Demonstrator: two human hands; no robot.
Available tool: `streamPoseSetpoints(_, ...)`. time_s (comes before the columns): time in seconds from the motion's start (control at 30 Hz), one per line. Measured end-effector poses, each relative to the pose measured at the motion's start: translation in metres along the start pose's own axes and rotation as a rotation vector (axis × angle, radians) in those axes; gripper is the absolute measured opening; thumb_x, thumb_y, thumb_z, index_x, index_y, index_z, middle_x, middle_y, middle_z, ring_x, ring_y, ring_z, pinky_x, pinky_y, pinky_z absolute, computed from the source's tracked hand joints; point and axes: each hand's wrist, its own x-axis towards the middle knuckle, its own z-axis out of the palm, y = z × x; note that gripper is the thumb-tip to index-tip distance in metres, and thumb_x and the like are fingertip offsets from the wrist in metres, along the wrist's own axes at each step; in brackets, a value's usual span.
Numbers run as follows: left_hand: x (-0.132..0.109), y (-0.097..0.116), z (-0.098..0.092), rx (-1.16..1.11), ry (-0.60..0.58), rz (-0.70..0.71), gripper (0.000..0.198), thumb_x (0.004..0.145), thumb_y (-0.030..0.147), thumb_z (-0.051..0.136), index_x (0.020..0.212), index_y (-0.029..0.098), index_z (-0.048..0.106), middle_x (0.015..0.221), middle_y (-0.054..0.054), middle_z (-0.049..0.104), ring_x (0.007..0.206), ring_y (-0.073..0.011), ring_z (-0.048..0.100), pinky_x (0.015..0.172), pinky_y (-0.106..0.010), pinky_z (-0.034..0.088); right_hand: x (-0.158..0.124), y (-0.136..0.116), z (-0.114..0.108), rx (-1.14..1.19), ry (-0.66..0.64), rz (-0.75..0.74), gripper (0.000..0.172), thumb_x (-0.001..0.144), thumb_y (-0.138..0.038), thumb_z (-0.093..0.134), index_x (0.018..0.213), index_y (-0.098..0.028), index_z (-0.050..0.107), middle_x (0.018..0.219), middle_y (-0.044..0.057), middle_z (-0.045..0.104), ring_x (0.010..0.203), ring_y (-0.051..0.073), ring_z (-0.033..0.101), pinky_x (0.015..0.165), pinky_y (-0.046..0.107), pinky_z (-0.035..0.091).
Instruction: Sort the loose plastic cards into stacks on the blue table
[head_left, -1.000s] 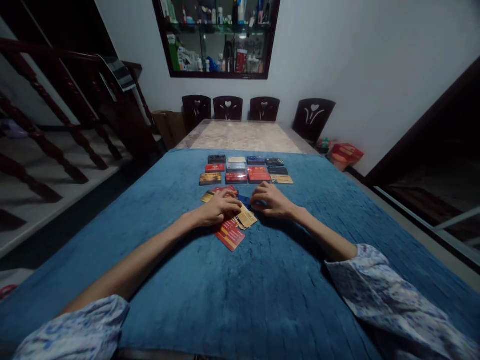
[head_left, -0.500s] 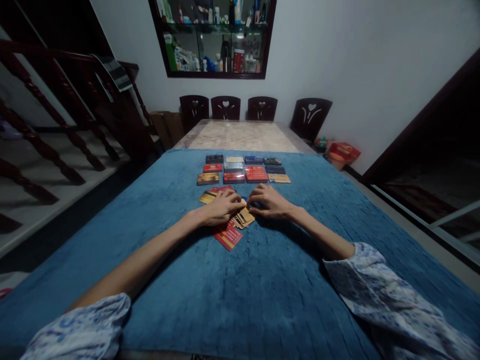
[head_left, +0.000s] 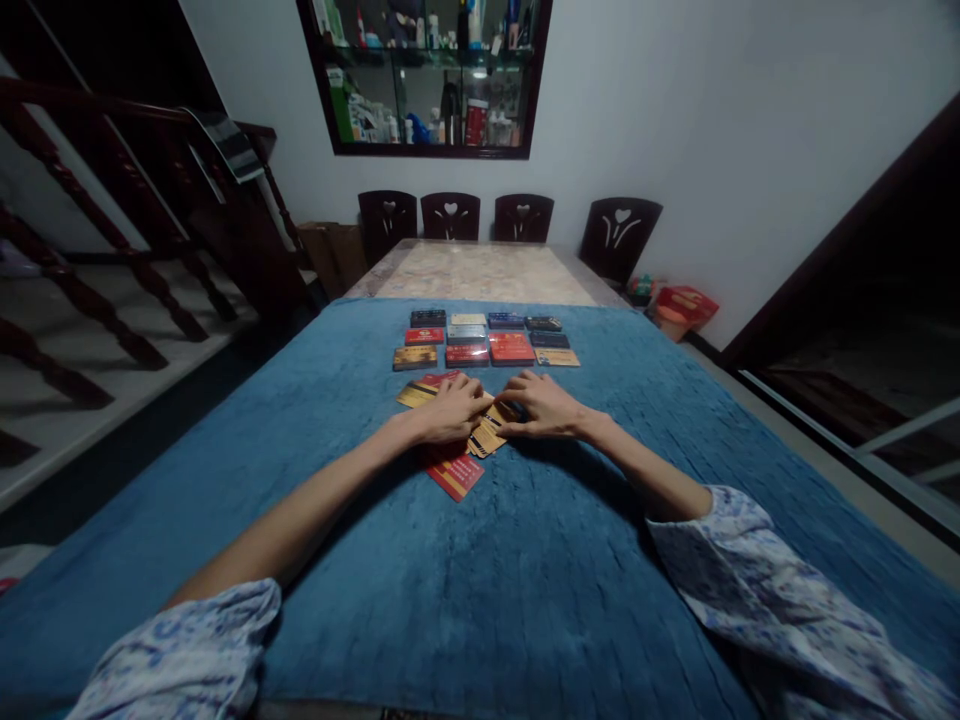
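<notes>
A loose pile of cards [head_left: 457,470], red and tan, lies on the blue cloth [head_left: 487,580] in front of me. My left hand [head_left: 450,410] rests palm down on the pile with fingers curled over the cards. My right hand [head_left: 544,405] touches the pile's right side, its fingers bent and pinching at a tan card [head_left: 486,438]. Just beyond both hands, several cards [head_left: 484,340] lie face up in neat rows.
The bare marble tabletop [head_left: 484,272] extends past the cloth to dark chairs [head_left: 450,215] at the wall. A wooden stair railing [head_left: 112,230] runs along the left. A red bag [head_left: 686,305] sits on the floor at the right.
My right hand has slid left onto the pile until it nearly meets the left hand. The blue card that showed between the hands is now covered.
</notes>
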Motion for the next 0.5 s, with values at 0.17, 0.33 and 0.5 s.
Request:
streamPoseSetpoints(0.17,0.0057,-0.0012,-0.0010,-0.020,-0.044,-0.063,0.041,0.096,0.028,0.048,0.135,0.027,0.062,0.135,-0.013,0.052,0.125,-0.0343,0.039,0.104,-0.056,0.035,-0.0016,0.0003,-0.0036,-0.029,-0.044,0.012,0.058,0.088,-0.066,0.063,0.121,-0.019,0.070,0.119,0.016,0.066,0.109,0.032,0.051,0.079,0.037,0.037)
streamPoseSetpoints(0.33,0.0076,-0.0054,-0.0012,-0.021,-0.012,-0.023,0.043,0.093,0.021,0.049,0.132,0.030,0.064,0.132,-0.009,0.059,0.124,-0.0322,0.039,0.103,-0.053,0.034,-0.0012,0.0023,-0.0035,-0.011,-0.083,0.025,0.061,0.087,-0.068,0.062,0.124,-0.021,0.069,0.121,0.017,0.064,0.111,0.033,0.052,0.078,0.037,0.039)
streamPoseSetpoints(0.5,0.0100,-0.0016,-0.0072,-0.014,-0.025,-0.017,0.039,0.085,0.014,0.054,0.118,0.026,0.071,0.124,-0.009,0.062,0.123,-0.0325,0.040,0.101,-0.051,0.035,0.0001,0.0044,-0.0014,0.006,-0.085,0.025,0.056,0.086,-0.065,0.066,0.122,-0.021,0.068,0.121,0.016,0.063,0.109,0.033,0.052,0.078,0.037,0.041)
